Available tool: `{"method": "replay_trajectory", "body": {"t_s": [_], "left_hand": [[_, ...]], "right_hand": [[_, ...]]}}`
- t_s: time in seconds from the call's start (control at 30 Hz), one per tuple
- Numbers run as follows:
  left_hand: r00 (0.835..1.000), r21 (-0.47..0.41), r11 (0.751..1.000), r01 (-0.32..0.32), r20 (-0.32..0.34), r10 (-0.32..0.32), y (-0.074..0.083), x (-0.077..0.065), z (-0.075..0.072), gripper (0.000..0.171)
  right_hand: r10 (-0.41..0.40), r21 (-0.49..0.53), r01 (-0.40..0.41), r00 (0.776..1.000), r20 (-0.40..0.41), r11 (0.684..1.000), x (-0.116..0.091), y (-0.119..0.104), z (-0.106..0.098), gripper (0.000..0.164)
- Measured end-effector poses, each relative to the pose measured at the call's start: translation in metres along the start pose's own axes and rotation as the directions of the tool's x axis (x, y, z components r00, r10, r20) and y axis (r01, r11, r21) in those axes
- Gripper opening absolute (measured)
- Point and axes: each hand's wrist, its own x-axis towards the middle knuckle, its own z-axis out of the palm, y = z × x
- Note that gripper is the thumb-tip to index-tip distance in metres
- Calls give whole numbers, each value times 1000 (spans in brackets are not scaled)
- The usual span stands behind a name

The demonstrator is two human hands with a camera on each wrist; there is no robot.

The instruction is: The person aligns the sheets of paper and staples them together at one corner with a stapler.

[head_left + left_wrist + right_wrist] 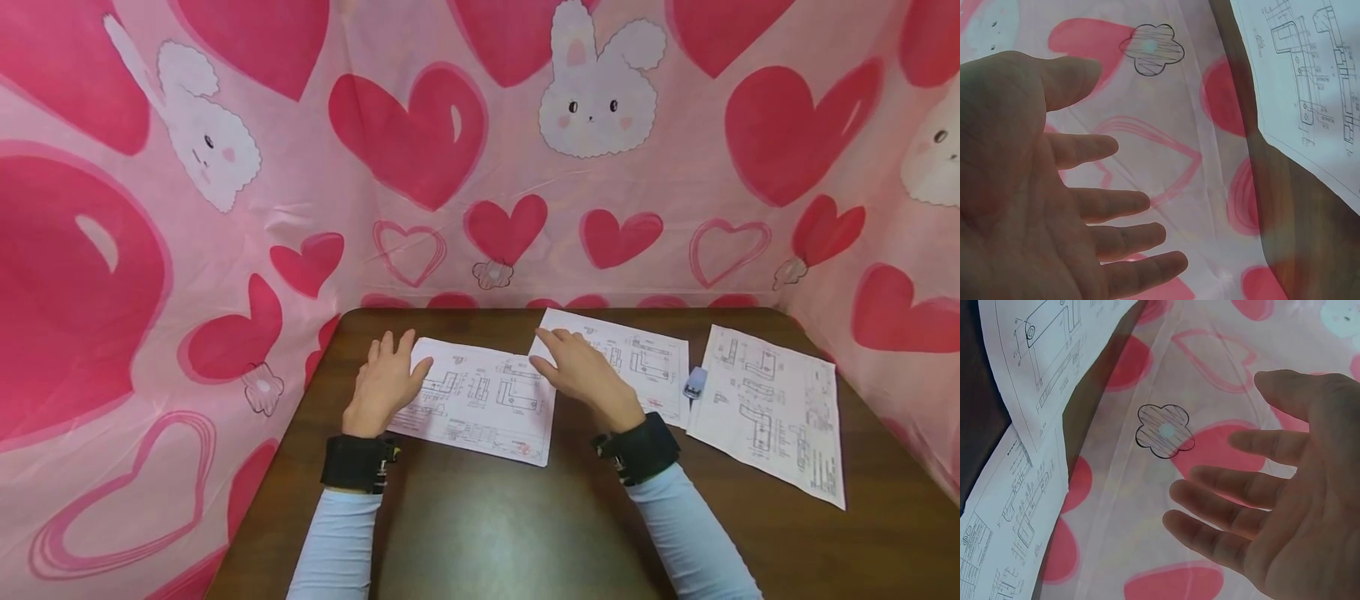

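My left hand [385, 379] is spread over the left edge of a printed technical drawing sheet [480, 433]. In the left wrist view the palm of the left hand [1029, 187] shows, fingers extended and nothing in them. My right hand [585, 371] reaches over the gap between that sheet and a second drawing sheet [660, 400], overlapping the second sheet's left part. Its palm and loosely extended fingers in the right wrist view hold nothing; the right hand [1272, 494] appears beside two overlapping sheets. Both wrists wear black bands.
At the right lies a third drawing sheet [795, 417], tilted on the brown table [480, 533]. A small blue-grey object [695, 383] with a dark part sits between the second and third sheets. Pink heart-and-rabbit fabric [442, 175] hangs behind and along the sides.
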Motion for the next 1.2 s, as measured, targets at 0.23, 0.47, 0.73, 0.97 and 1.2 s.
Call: {"method": "replay_trajectory", "body": {"t_s": [0.23, 0.47, 0.73, 0.97, 1.2], "left_hand": [[999, -25, 999, 27, 23, -26, -10, -3, -1, 70], [999, -13, 999, 38, 13, -37, -21, -5, -3, 65], [998, 3, 999, 51, 37, -51, -27, -9, 0, 61], [997, -18, 998, 67, 51, -66, -29, -10, -1, 63], [990, -34, 993, 111, 91, -107, -34, -11, -1, 66]], "right_hand": [[-33, 7, 34, 999, -37, 999, 7, 1, 1, 55], [-63, 28, 65, 996, -66, 997, 15, -1, 7, 46], [-76, 60, 79, 996, -55, 995, 29, 3, 21, 41], [-82, 32, 83, 996, -44, 996, 34, 8, 27, 38], [-63, 24, 63, 998, -10, 998, 37, 11, 30, 38]]}}
